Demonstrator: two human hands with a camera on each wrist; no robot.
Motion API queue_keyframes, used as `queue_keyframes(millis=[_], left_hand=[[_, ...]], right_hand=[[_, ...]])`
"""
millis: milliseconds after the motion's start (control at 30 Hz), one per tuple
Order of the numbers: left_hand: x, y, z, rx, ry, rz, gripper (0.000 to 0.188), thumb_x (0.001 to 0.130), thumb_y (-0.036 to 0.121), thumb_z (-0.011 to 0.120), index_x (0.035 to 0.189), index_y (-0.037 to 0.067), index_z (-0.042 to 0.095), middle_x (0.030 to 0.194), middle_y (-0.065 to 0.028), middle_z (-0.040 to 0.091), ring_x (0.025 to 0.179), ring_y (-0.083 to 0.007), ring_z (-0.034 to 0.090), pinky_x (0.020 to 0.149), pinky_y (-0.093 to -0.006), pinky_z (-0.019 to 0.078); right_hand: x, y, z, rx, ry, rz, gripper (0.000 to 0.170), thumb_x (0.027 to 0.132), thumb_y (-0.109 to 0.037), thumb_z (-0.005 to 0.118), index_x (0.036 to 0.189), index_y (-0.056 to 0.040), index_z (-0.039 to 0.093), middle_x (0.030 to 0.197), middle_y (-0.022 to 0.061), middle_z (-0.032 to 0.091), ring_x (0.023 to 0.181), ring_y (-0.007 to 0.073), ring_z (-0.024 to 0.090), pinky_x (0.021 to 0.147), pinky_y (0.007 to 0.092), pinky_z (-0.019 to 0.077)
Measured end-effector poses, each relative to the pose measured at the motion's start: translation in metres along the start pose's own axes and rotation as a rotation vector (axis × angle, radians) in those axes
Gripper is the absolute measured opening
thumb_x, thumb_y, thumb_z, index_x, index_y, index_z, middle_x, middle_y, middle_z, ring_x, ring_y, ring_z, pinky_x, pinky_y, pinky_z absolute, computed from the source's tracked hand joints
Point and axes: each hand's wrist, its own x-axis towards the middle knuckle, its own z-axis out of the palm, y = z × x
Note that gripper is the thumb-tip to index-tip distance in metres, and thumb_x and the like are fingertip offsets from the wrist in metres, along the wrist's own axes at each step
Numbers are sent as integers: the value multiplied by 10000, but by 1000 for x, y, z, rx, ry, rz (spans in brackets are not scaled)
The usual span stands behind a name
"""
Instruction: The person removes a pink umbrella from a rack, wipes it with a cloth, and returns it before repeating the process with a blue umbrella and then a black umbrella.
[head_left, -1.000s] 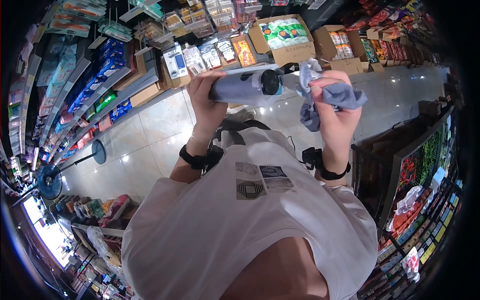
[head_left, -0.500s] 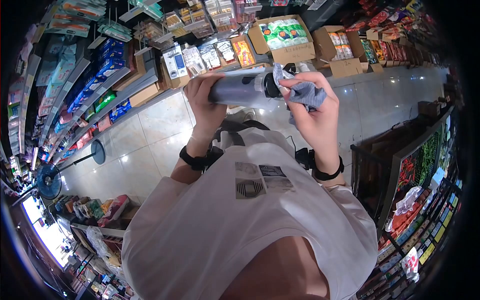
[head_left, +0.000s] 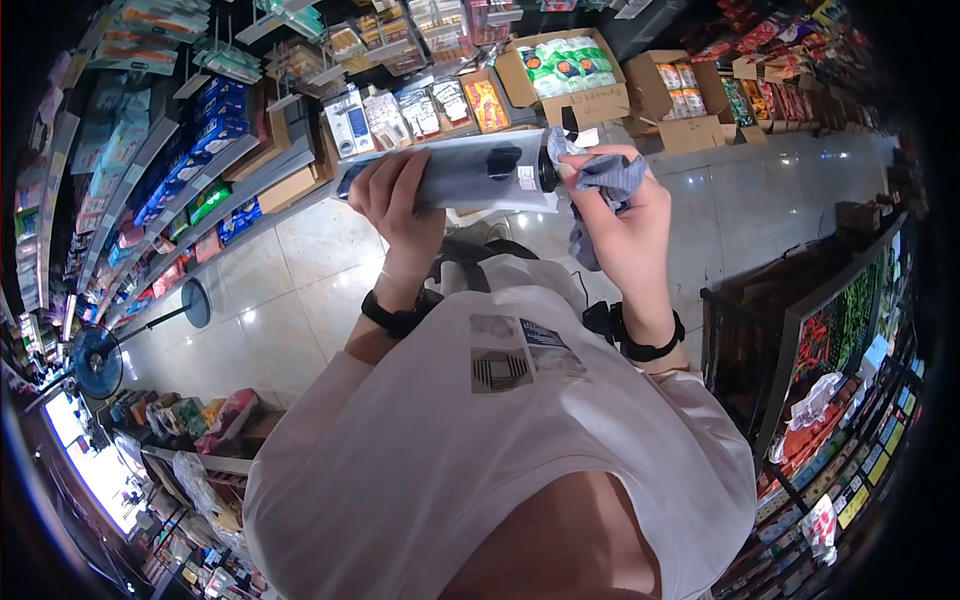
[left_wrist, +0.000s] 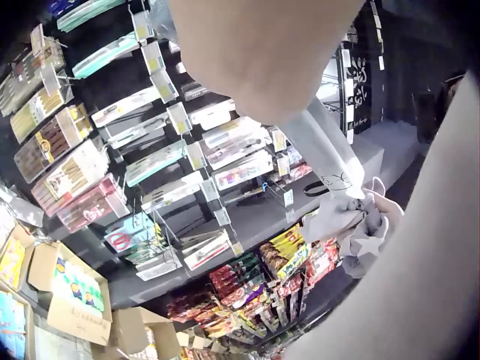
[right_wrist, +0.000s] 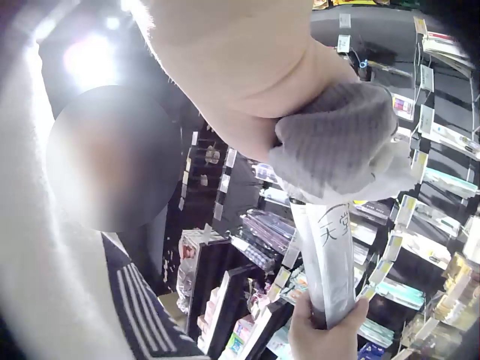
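A folded umbrella [head_left: 465, 175] in a clear plastic sleeve lies sideways in front of the chest. My left hand [head_left: 400, 190] grips it near its left end, fingers wrapped over the top. At the other end, my right hand [head_left: 640, 215] pinches a crumpled grey cloth [head_left: 605, 180] against the black end cap. The cloth [right_wrist: 337, 142] hides most of that end in the right wrist view, where dark printed characters show on the umbrella's sleeve [right_wrist: 334, 247]. In the left wrist view, the umbrella [left_wrist: 322, 146] runs from the left hand toward the cloth.
Along the far side stand shelves with hanging packets and open cardboard boxes [head_left: 590, 107] of goods. A floor fan [head_left: 98, 360] stands at the left, on the tiled floor [head_left: 300, 250]. To the right is a dark rack [head_left: 790, 330] with more goods.
The right hand brought the cloth leftward onto the umbrella's black end. The left hand has shifted its grip, and the umbrella has turned, with a white label and dark strap now showing.
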Motion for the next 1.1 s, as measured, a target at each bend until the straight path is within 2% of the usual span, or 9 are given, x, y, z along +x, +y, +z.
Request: queue_keyframes(millis=[233, 367, 567, 667, 867, 967, 1067, 1100], left_hand=[[-5, 1, 7, -70, -79, -172, 429, 604, 6, 703, 1021, 100, 671, 1009, -55, 634, 996, -248, 556, 928, -366, 339], [-7, -1, 10, -92, -82, -152, 426, 608, 2, 693, 1022, 101, 670, 1007, -56, 635, 987, -248, 558, 919, -365, 341], [-7, -1, 10, -2, -95, -62, 443, 605, -10, 678, 1029, 118, 675, 1012, -31, 636, 978, -228, 554, 924, -357, 327], [-8, 0, 12, 17, -83, -27, 457, 601, -18, 669, 1032, 133, 681, 1016, -16, 638, 977, -219, 552, 925, -350, 319], [-9, -2, 11, 27, -102, -9, 487, 589, -29, 643, 1038, 152, 689, 1025, 2, 641, 984, -213, 553, 923, -350, 312], [-10, -5, 10, 35, -116, 8, 495, 577, -27, 636, 1035, 152, 691, 1023, 5, 643, 984, -213, 557, 922, -354, 315], [-12, -9, 10, 34, -128, 34, 492, 570, -21, 638, 1029, 149, 691, 1017, 0, 643, 979, -216, 562, 915, -358, 323], [-13, -8, 9, 36, -145, 29, 488, 570, -19, 640, 1026, 147, 690, 1013, -3, 643, 975, -218, 563, 912, -359, 326]], right_hand=[[3, 3, 1, -112, -24, -5, 136, 770, 23, 631, 888, -4, 693, 907, 103, 637, 750, 179, 635, 664, 270, 480], [3, 2, 0, -88, -41, 53, 147, 772, 22, 630, 903, -5, 692, 901, 101, 638, 756, 171, 636, 676, 266, 482], [4, 12, -1, -48, 7, 22, 157, 772, 30, 634, 915, -4, 687, 881, 87, 641, 779, 130, 624, 684, 252, 476], [4, 18, -2, 65, 16, 164, 163, 768, 38, 631, 917, 0, 685, 891, 76, 637, 777, 110, 611, 680, 245, 468], [1, 25, 4, 125, 59, 177, 152, 775, 37, 632, 917, 6, 677, 895, 60, 633, 766, 96, 592, 676, 244, 457], [0, 30, 5, 75, 54, 165, 151, 816, 50, 607, 951, 17, 666, 852, 17, 673, 784, 53, 565, 707, 210, 450], [0, 34, 4, 24, 31, 114, 150, 802, 56, 597, 934, 23, 659, 881, 36, 662, 769, 71, 581, 680, 218, 457], [0, 33, 4, -51, 24, 69, 148, 785, 52, 604, 915, 12, 663, 886, 62, 649, 757, 118, 599, 668, 238, 467]])
